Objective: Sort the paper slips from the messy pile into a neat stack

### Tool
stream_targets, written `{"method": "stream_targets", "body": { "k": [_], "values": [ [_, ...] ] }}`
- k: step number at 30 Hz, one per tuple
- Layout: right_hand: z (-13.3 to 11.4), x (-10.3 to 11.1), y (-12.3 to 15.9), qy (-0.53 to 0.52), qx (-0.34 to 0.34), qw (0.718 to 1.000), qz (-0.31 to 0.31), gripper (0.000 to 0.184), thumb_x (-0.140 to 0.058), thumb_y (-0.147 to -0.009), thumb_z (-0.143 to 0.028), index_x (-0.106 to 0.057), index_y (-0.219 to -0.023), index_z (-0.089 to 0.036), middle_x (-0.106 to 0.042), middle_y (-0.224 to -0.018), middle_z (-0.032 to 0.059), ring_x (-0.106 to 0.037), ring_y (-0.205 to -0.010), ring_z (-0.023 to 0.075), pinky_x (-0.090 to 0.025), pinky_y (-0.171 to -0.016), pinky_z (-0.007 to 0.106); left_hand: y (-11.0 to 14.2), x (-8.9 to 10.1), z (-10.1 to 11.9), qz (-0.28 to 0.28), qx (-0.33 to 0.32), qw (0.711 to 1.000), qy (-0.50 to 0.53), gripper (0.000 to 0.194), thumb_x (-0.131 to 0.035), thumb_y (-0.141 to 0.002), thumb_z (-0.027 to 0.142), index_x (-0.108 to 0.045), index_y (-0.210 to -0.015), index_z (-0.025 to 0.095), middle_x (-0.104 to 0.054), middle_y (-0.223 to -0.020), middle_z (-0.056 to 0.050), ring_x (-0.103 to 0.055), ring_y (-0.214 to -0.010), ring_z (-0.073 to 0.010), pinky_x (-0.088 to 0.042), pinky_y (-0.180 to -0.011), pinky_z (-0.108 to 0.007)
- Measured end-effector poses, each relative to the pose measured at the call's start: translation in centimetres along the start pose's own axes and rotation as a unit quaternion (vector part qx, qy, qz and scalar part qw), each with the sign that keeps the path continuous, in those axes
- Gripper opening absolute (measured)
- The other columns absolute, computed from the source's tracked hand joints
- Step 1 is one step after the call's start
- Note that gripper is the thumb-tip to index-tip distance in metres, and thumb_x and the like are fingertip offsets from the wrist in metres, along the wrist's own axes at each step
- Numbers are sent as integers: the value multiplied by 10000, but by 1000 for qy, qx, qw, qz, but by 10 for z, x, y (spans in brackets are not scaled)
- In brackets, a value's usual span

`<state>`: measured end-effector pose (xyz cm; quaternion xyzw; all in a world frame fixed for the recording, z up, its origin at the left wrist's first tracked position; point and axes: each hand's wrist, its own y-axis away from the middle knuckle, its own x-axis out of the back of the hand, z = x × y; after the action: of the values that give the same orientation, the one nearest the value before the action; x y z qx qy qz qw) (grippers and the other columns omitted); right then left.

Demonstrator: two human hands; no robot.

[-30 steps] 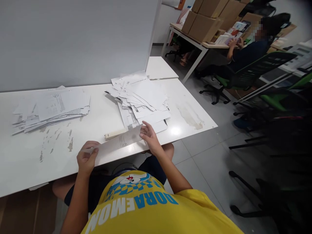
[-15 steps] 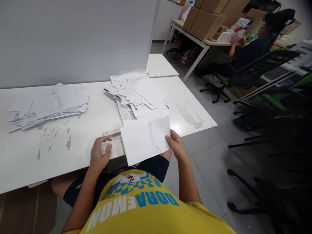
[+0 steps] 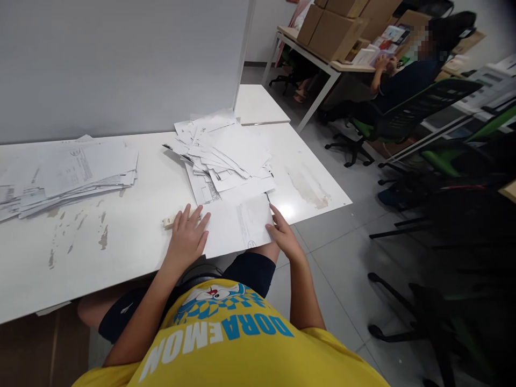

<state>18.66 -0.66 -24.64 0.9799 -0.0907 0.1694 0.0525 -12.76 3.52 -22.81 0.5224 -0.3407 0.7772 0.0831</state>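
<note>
A white sheet of paper (image 3: 237, 226) with faint print and a small stamp lies flat at the front edge of the white table (image 3: 121, 252). My left hand (image 3: 186, 237) rests on its left side, palm down, fingers spread. My right hand (image 3: 284, 235) pinches the sheet's right edge. A small beige stapler-like object (image 3: 169, 221) pokes out from under my left fingertips. Just behind the sheet lies a loose heap of white papers (image 3: 226, 153).
A second flatter stack of papers (image 3: 64, 177) lies at the table's left. A grey partition (image 3: 121, 64) rises behind. To the right, another person (image 3: 407, 80) sits in a green chair at a desk with cardboard boxes (image 3: 334, 27). Dark chairs (image 3: 443, 226) crowd the right floor.
The sheet, first held folded between both hands, was opened out and laid flat on the table. My left hand moved from the table edge onto it.
</note>
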Motion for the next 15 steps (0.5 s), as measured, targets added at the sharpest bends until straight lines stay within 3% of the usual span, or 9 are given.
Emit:
{"method": "stream_targets", "body": {
  "k": [3, 7, 15],
  "values": [
    [-7, -9, 1, -9, -10, 999, -31, 701, -544, -887, -420, -298, -1540, -350, -362, -1590, 52, -375, -1433, 306, -364, -1142, 569, 1, 2, -5, 25, 43, 999, -14, 474, -482, -928, 280, -528, -1393, 197, -493, -1491, -136, -315, -1466, -369, -275, -1165, -566],
    [-15, -22, -1, -24, -21, 998, -56, 755, -552, -876, -413, -252, -1563, -321, -285, -1631, 42, -289, -1488, 287, -276, -1201, 527, 2, 7, -15, 1, 94, 995, -30, 488, -426, -951, 296, -505, -1415, 165, -547, -1440, -145, -430, -1403, -328, -299, -1170, -523],
    [-15, -17, -3, -69, -71, 994, -41, 748, -627, -823, -411, -380, -1519, -297, -398, -1578, 59, -327, -1479, 304, -290, -1200, 526, 7, 5, -27, 0, 67, 998, -20, 495, -365, -972, 262, -467, -1450, 185, -504, -1483, -106, -394, -1442, -275, -279, -1196, -523]
  ]
}}
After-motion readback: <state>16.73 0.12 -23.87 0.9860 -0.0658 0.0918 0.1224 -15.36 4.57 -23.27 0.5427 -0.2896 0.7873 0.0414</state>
